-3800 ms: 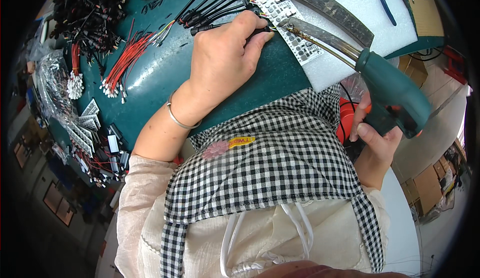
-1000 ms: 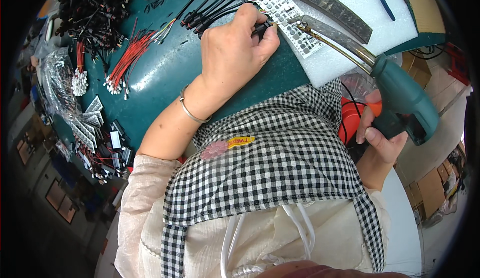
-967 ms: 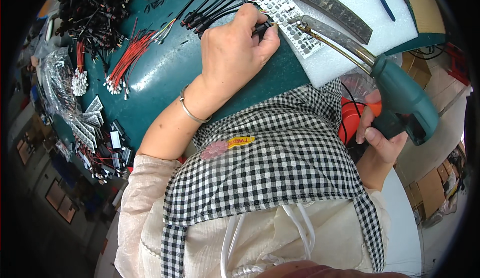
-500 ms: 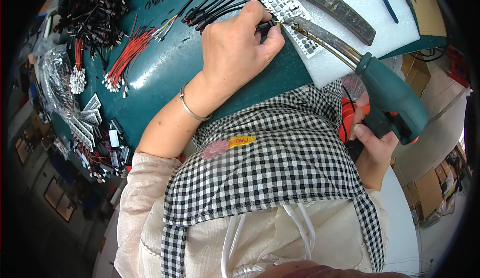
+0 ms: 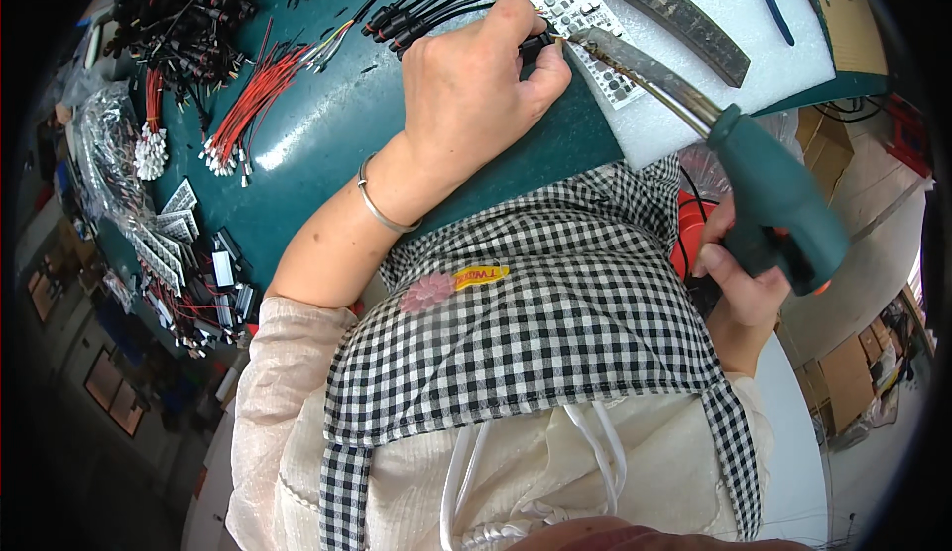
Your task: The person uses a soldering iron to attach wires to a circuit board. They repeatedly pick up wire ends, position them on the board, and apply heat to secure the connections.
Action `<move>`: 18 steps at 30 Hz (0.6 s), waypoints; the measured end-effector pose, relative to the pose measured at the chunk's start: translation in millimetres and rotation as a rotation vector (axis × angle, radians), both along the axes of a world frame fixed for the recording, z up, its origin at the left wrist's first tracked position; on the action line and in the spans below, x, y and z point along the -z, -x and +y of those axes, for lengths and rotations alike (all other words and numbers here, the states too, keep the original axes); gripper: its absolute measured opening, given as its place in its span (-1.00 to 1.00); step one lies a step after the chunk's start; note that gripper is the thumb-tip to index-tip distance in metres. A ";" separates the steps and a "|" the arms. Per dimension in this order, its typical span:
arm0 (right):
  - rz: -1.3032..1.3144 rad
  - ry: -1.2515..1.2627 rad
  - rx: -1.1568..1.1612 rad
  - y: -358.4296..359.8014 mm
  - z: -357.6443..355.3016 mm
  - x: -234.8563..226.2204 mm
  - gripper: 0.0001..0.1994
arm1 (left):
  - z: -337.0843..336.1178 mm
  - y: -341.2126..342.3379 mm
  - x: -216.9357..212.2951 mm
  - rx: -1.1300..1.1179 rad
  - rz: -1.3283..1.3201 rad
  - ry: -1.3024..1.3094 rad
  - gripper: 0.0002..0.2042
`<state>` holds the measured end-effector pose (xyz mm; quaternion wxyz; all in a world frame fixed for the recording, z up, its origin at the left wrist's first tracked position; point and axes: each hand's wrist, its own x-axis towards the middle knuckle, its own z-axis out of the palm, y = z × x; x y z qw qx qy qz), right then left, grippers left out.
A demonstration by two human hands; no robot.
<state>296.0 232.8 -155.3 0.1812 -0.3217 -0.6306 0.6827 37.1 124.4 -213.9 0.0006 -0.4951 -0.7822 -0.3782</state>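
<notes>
My left hand (image 5: pixel 466 95) is closed in a pinch on a black cable connector (image 5: pixel 535 48), largely hidden by the fingers. It is beside a white circuit board panel (image 5: pixel 601 47) set with rows of small parts. Lower right, my right hand (image 5: pixel 744 288) grips the handle of a green soldering gun (image 5: pixel 778 189). The gun's metal tip points up and left, close to the left fingertips and the connector's end; whether they touch I cannot tell. Several black cables with connectors (image 5: pixel 446 13) lie just beyond my left hand.
White foam (image 5: pixel 679 100) lies under the panel, and a dark curved bar (image 5: pixel 684 20) rests on it. On the green table (image 5: pixel 307 154) are a bundle of red wires (image 5: pixel 260 95) and a heap of black cables (image 5: pixel 183 10). Small boards (image 5: pixel 164 244) sit at the left edge.
My left hand has shifted slightly right with the connector. The soldering gun and my right hand have dropped a little.
</notes>
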 end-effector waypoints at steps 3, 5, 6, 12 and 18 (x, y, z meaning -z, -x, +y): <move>0.085 0.044 0.049 9.0 3.7 -3.5 -0.44 | 0.6 0.0 0.7 0.005 0.006 -0.009 -0.85; 0.105 0.053 0.031 12.2 11.1 -6.6 -0.36 | -0.2 0.5 0.3 -0.001 0.008 -0.012 -0.85; 0.104 0.052 0.033 12.6 11.8 -7.9 -0.34 | 0.1 0.6 -0.1 -0.002 0.012 -0.015 -0.85; 0.110 0.041 0.042 13.0 12.5 -7.2 -0.31 | -0.3 1.3 2.1 0.009 0.054 -0.029 -0.84; 0.133 0.038 0.045 10.3 13.9 -5.0 -0.32 | -0.2 1.5 4.2 0.045 0.081 -0.043 -0.83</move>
